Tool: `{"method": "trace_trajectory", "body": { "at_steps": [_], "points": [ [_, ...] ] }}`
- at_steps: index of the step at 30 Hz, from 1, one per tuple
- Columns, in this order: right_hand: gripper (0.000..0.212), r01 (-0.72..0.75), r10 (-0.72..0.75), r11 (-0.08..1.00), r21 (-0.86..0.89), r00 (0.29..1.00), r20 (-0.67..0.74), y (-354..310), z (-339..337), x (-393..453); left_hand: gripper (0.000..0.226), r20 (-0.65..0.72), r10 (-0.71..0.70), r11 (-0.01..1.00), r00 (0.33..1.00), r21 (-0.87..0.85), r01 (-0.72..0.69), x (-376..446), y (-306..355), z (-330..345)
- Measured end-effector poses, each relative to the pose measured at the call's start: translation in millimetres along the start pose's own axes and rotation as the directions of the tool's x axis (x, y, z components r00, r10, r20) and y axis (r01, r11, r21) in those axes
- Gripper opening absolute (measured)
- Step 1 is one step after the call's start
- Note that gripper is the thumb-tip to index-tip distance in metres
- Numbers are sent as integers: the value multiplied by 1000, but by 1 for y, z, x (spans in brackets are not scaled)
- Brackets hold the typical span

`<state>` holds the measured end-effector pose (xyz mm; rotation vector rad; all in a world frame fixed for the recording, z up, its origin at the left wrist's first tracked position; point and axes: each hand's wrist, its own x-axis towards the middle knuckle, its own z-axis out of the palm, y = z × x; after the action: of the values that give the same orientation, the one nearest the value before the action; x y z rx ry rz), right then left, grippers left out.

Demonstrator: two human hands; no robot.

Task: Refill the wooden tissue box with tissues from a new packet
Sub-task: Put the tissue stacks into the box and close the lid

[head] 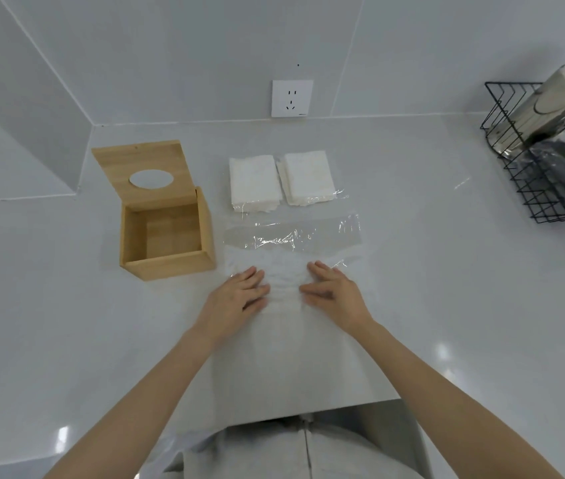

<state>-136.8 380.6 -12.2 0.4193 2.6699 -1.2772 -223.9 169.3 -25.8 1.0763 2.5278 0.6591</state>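
The wooden tissue box (167, 262) stands at the left of the counter with its lid (143, 164) tipped back; the inside looks bare. Two white tissue stacks lie side by side behind my hands: the left stack (254, 183) and the right stack (308, 177). A clear plastic wrapper (291, 236) lies flat in front of them. My left hand (239, 299) and my right hand (334, 293) rest palm down on a third white tissue pile (286, 278), fingers spread, pressing it between them.
A wall socket (292, 98) sits on the back wall. A black wire basket (544, 160) at the right holds packets and dark items. The counter's front edge (308, 411) runs close to my body.
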Motion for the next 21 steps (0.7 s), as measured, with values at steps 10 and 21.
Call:
{"method": "trace_trajectory", "body": {
  "at_steps": [10, 21],
  "points": [
    [18, 15, -16, 999, -41, 1000, -25, -8, -2, 2, 30, -33, 92, 972, 995, 219, -82, 7, 12, -7],
    [19, 41, -99, 974, -222, 961, -257, -26, -4, -2, 27, -91, -233, 971, 968, -68, 227, 27, 27, -15]
  ]
}}
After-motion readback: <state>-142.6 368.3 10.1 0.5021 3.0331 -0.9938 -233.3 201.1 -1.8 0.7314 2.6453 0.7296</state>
